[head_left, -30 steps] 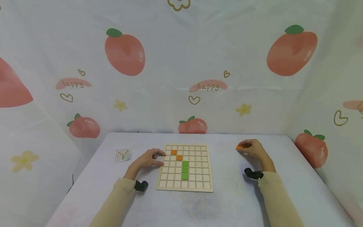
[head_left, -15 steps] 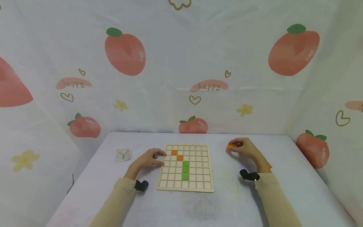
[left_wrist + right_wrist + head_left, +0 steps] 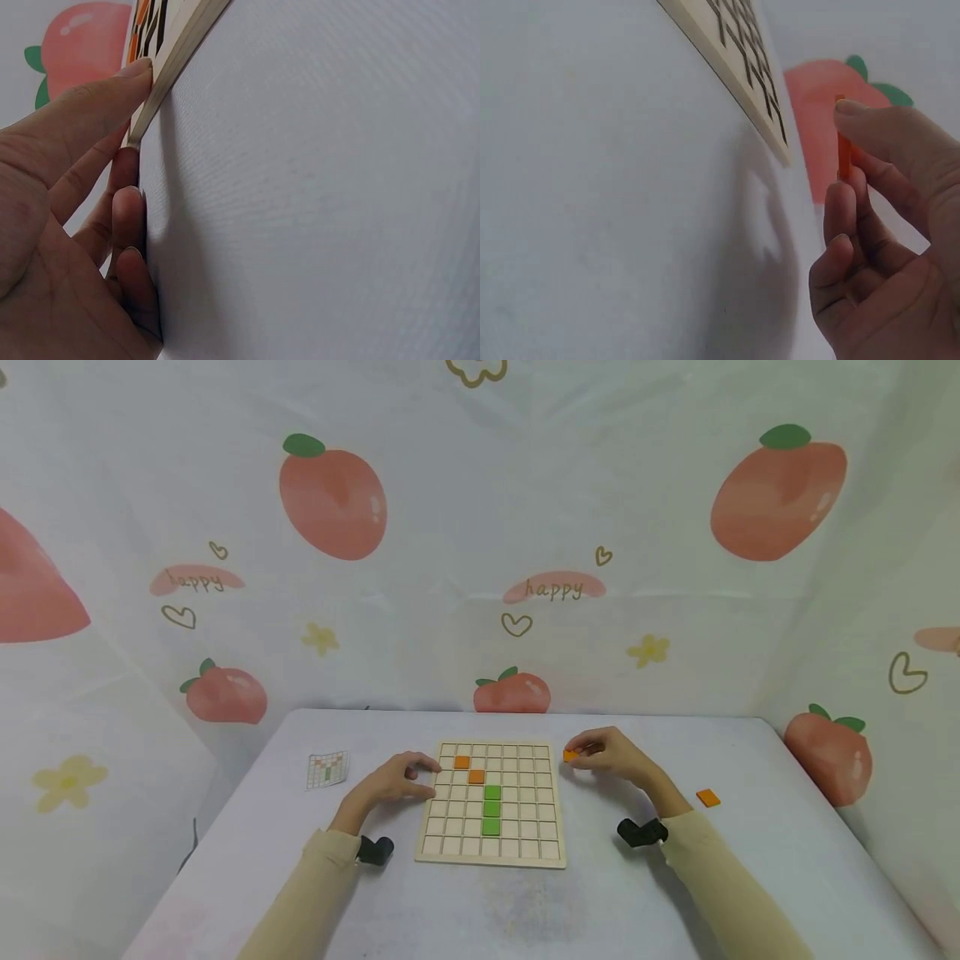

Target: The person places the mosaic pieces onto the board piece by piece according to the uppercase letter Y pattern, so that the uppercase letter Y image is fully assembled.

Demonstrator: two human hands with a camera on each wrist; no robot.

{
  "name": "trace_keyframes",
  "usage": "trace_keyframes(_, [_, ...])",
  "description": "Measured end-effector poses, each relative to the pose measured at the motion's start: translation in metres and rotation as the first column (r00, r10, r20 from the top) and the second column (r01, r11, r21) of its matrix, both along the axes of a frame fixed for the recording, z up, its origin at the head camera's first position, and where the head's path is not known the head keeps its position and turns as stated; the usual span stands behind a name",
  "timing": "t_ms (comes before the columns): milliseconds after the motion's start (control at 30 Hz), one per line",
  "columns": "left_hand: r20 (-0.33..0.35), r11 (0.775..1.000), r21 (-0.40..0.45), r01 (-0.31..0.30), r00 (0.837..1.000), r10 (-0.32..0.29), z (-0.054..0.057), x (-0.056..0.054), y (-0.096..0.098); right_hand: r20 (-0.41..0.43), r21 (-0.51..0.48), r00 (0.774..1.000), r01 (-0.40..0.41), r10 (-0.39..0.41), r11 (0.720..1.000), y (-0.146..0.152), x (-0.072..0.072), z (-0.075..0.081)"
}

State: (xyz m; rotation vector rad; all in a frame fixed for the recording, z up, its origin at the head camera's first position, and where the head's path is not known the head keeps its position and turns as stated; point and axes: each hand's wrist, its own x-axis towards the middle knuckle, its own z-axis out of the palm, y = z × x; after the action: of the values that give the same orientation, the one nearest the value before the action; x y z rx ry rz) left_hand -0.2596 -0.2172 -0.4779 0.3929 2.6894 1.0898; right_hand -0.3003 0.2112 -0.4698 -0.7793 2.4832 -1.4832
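A wooden grid board (image 3: pixel 523 795) lies on the table. Two orange square tiles, one of them the upper orange tile (image 3: pixel 462 762), sit in its upper left cells. A column of green tiles (image 3: pixel 491 809) runs down its middle. My left hand (image 3: pixel 392 781) rests at the board's left side, thumb on the frame in the left wrist view and index finger farther up the edge. Between thumb and fingers, my right hand (image 3: pixel 613 753) pinches an orange square tile (image 3: pixel 844 142), seen edge-on in the right wrist view, just off the board's upper right corner.
A small printed pattern card (image 3: pixel 327 769) lies left of the board. Another orange tile (image 3: pixel 708 797) lies on the table beside the right forearm. A white fruit-print cloth (image 3: pixel 420 635) hangs behind the table.
My right hand has carried the orange tile left across the table, close to the board. The loose orange tile beside the forearm has come into full view. My left hand has stayed put.
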Motion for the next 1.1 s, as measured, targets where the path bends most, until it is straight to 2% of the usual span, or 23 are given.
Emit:
trace_keyframes(233, [0.001, 1.0, -0.009, -0.007, 1.0, 0.008, 0.002, 0.0, 0.001, -0.018, -0.003, 0.997, -0.075, 0.075, 0.997, -0.023, 0.004, 0.005])
trace_keyframes(600, [-0.003, 1.0, -0.007, -0.009, 1.0, 0.009, 0.002, -0.001, 0.001, -0.026, -0.012, 0.993, -0.117, 0.117, 0.993, -0.05, 0.01, -0.002])
trace_keyframes(800, [0.001, 1.0, -0.005, -0.02, 1.0, 0.02, 0.003, 0.001, 0.001, -0.037, 0.026, 0.994, -0.106, 0.107, 0.994, -0.065, 0.011, -0.003])
trace_keyframes(1100, [-0.005, 1.0, -0.007, -0.007, 1.0, 0.007, 0.0, 0.001, 0.001, -0.053, 0.039, 0.995, -0.087, 0.089, 0.995, -0.082, 0.013, -0.006])
